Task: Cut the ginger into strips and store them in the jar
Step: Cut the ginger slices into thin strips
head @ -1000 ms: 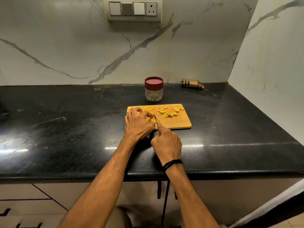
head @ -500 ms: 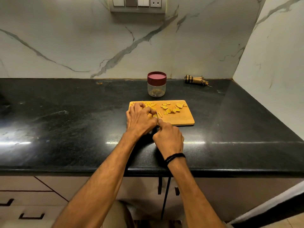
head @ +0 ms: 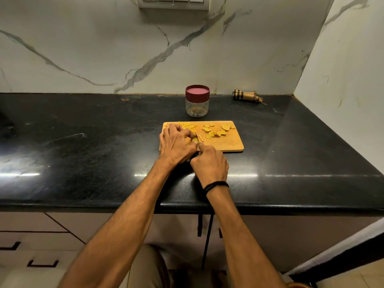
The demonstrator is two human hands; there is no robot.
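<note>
At frame centre, the left hand (head: 176, 145) curls over a ginger piece (head: 195, 140) on the cutting board (head: 226, 143). The right hand (head: 209, 163) grips a knife (head: 199, 138). The lidded jar (head: 197, 102) stands just behind the board on the bench (head: 104, 142).

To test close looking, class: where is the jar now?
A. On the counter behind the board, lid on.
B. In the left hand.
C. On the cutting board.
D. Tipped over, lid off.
A: the jar stands upright on the counter behind the cutting board, its maroon lid in place.
</note>
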